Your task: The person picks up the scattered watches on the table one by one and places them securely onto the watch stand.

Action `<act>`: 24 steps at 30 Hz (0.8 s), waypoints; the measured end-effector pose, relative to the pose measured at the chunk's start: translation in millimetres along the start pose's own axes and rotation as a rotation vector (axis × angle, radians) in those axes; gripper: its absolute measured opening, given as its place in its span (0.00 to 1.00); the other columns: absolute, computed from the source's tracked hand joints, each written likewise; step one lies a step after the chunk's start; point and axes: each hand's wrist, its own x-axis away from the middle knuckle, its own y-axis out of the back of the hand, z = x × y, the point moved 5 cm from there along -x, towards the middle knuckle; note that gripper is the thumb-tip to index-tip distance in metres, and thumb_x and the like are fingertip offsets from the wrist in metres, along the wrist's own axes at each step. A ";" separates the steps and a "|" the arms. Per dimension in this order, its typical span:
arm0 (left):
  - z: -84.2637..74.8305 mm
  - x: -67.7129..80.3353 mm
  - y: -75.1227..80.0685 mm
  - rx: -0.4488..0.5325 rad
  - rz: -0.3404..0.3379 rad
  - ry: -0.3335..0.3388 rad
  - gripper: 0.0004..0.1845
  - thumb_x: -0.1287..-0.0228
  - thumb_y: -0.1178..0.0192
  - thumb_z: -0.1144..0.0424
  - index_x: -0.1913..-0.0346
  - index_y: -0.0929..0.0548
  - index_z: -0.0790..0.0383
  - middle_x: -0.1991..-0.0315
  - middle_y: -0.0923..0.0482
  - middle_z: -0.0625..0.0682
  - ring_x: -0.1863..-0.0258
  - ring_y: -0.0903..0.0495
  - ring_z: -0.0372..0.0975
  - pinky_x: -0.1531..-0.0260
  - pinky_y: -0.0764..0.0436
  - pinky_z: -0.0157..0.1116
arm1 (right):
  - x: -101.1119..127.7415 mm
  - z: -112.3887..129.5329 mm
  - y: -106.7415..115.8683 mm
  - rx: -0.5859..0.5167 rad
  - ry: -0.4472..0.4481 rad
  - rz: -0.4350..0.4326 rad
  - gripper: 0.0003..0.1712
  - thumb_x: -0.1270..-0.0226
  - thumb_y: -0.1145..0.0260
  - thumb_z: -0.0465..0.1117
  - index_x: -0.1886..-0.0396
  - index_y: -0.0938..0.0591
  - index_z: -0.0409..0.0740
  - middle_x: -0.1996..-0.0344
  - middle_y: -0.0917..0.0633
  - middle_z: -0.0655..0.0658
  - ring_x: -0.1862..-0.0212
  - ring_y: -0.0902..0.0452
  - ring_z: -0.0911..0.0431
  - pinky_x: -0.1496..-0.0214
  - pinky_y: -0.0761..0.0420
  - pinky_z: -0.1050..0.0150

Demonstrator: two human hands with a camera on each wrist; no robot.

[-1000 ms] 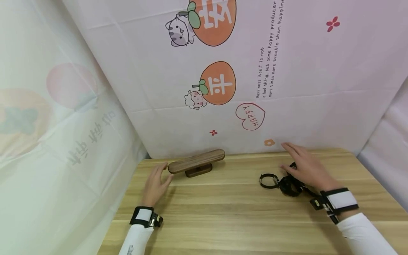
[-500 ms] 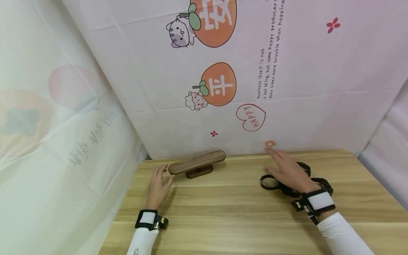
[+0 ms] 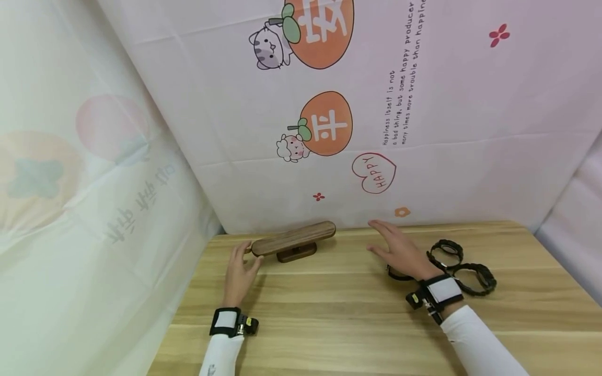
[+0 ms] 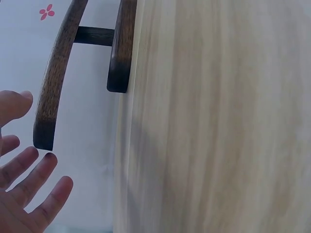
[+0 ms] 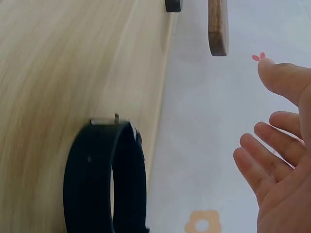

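One dark wooden T-shaped stand sits at the back of the light wooden tabletop. Three black wristbands lie right. Left hand, fingers spread, nears the stand's end; right hand hovers with fingers spread, empty.

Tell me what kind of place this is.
Probably a makeshift recording booth, not a lived-in room: a bare wooden table walled in by cartoon-printed cloth. On it only a wooden stand and black watches, with left hand and right hand open.
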 end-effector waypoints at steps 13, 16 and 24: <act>1.8 -0.9 -4.6 0.074 0.008 0.066 0.33 0.30 0.27 0.63 0.27 0.26 0.68 0.31 0.26 0.66 0.35 0.22 0.59 0.38 0.18 0.61 | -24.7 0.1 -21.1 -0.108 -0.030 0.013 0.38 0.22 0.31 0.45 0.20 0.32 0.39 0.24 0.27 0.33 0.32 0.22 0.37 0.28 0.21 0.38; 4.0 -0.9 -6.5 0.061 0.016 0.062 0.33 0.30 0.27 0.64 0.26 0.26 0.68 0.31 0.26 0.66 0.35 0.22 0.58 0.38 0.18 0.61 | -32.1 2.6 -26.5 -0.127 -0.026 0.003 0.36 0.22 0.30 0.43 0.21 0.31 0.37 0.27 0.24 0.33 0.33 0.21 0.37 0.29 0.21 0.38; 6.6 -0.7 -8.4 0.081 0.007 0.039 0.31 0.29 0.29 0.66 0.27 0.25 0.68 0.34 0.24 0.66 0.38 0.20 0.59 0.44 0.15 0.60 | -51.9 12.9 -40.6 -0.155 0.014 -0.013 0.34 0.26 0.28 0.37 0.25 0.27 0.32 0.32 0.20 0.31 0.35 0.19 0.36 0.30 0.19 0.40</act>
